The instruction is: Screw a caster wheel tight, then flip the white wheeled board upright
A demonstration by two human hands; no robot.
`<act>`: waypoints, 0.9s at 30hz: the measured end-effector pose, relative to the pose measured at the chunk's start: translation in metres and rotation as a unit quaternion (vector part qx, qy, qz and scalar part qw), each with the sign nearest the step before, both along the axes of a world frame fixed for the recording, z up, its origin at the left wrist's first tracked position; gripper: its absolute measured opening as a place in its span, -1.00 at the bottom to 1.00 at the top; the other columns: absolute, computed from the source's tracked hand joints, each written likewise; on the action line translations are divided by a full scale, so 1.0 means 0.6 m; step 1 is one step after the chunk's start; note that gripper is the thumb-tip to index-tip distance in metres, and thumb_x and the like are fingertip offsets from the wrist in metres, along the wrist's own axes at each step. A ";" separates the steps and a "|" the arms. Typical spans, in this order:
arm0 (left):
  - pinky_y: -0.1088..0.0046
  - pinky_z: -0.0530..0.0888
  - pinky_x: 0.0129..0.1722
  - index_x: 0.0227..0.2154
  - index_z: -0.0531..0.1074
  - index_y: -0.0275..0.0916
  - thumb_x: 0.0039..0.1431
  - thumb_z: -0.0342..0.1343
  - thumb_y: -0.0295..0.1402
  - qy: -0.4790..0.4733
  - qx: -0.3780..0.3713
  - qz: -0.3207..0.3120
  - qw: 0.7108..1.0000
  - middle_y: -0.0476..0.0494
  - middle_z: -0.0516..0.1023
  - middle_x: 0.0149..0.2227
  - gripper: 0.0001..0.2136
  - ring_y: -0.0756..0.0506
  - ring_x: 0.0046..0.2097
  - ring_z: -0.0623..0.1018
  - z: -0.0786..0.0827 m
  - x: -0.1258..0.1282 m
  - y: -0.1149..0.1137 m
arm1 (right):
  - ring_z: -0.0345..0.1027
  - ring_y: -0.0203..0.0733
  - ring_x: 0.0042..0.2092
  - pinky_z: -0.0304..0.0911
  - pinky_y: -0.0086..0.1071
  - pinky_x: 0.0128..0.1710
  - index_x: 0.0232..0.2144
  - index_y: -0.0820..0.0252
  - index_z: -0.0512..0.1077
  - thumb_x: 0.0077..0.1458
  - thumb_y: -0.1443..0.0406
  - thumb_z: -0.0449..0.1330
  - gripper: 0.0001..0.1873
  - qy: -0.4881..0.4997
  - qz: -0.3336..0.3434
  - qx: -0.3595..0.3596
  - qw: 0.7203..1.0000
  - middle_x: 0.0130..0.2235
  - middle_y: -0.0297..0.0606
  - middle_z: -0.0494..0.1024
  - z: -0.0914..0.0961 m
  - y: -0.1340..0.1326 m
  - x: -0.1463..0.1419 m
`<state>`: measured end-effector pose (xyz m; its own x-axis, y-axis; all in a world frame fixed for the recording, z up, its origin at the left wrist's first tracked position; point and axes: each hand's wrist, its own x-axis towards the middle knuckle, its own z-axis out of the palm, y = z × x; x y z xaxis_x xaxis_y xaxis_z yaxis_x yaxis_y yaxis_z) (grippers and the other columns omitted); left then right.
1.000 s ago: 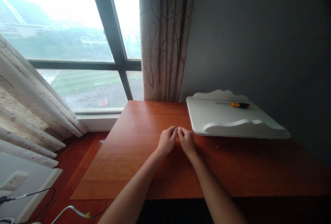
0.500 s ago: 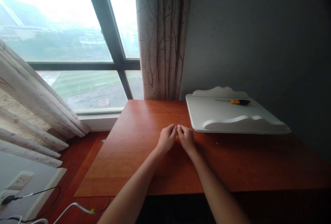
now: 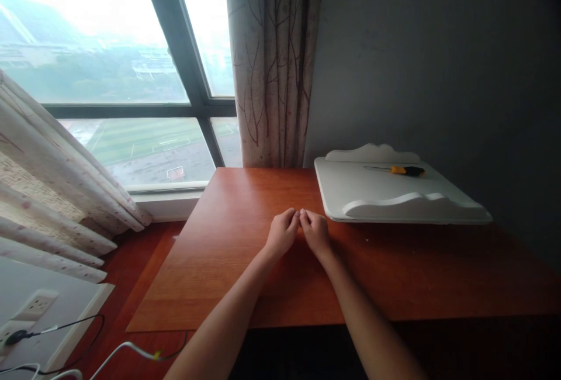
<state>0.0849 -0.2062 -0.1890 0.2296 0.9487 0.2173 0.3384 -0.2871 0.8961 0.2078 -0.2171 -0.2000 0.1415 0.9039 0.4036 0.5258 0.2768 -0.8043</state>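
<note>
My left hand [image 3: 284,229] is closed, with its fingers curled under, above the wooden table [image 3: 228,239]. Beside it my right hand [image 3: 315,231] is curled the same way, and the thumb tips meet or nearly meet. Whatever the fingers may enclose is hidden from view. To the right of my hands a white board with wavy raised edges [image 3: 372,184] rests on the table. On that board lies a screwdriver [image 3: 405,171] with a yellow and black handle, its thin shaft pointing left.
A window [image 3: 131,64] and a patterned curtain [image 3: 274,64] stand behind the table. At lower left are another curtain [image 3: 52,175], a wall socket [image 3: 38,305] with a black plug, and a white cable [image 3: 127,345] by the floor. A grey wall [image 3: 416,47] backs the right side.
Both hands keep the same closed pose, thumbs together. The view has shifted very slightly; the board and screwdriver have not moved on the table.
</note>
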 end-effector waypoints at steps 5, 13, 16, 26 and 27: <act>0.52 0.17 -0.47 -0.57 0.15 -0.21 0.28 -0.07 -0.19 0.003 0.005 0.004 1.000 0.04 0.24 -0.58 -0.67 0.02 -0.49 0.22 0.001 0.001 -0.001 | 0.14 -0.26 -0.55 -0.04 -0.37 -0.49 -0.65 0.10 0.18 0.30 0.01 -0.11 -0.47 -0.001 0.002 -0.002 1.000 -0.63 -0.32 0.33 -0.001 0.001 0.000; 0.52 0.16 -0.47 -0.57 0.13 -0.21 0.28 -0.08 -0.20 0.008 0.009 0.003 1.000 0.04 0.24 -0.58 -0.67 0.02 -0.48 0.22 0.006 0.002 -0.002 | 0.12 -0.26 -0.55 -0.06 -0.36 -0.48 -0.65 0.10 0.18 0.30 0.01 -0.11 -0.47 -0.005 0.002 -0.003 1.000 -0.63 -0.32 0.34 0.000 0.000 0.002; 0.52 0.17 -0.47 -0.57 0.14 -0.21 0.29 -0.08 -0.21 0.009 0.008 0.001 1.000 0.04 0.25 -0.58 -0.67 0.02 -0.48 0.23 0.005 0.002 -0.002 | 0.15 -0.26 -0.54 -0.05 -0.36 -0.48 -0.64 0.11 0.19 0.31 0.02 -0.11 -0.47 -0.005 0.002 -0.003 1.000 -0.62 -0.32 0.35 -0.001 0.001 0.002; 0.52 0.17 -0.46 -0.57 0.14 -0.21 0.28 -0.08 -0.23 0.016 0.011 0.001 1.000 0.04 0.26 -0.59 -0.69 0.02 -0.49 0.24 0.005 0.001 0.000 | 0.19 -0.26 -0.52 -0.02 -0.38 -0.46 -0.63 0.11 0.21 0.32 0.04 -0.10 -0.48 -0.001 0.006 -0.005 1.000 -0.60 -0.31 0.37 -0.004 0.000 0.003; 0.52 0.17 -0.46 -0.57 0.14 -0.21 0.28 -0.08 -0.23 0.017 0.012 0.001 1.000 0.04 0.27 -0.59 -0.69 0.02 -0.49 0.24 0.005 0.001 0.000 | 0.19 -0.26 -0.52 -0.02 -0.38 -0.46 -0.63 0.12 0.21 0.32 0.04 -0.10 -0.49 -0.001 0.006 -0.005 1.000 -0.60 -0.31 0.38 -0.004 0.000 0.003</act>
<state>0.0857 -0.2062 -0.1863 0.2357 0.9436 0.2323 0.3687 -0.3080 0.8770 0.2094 -0.2170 -0.2025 0.1306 0.9094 0.3949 0.5242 0.2747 -0.8061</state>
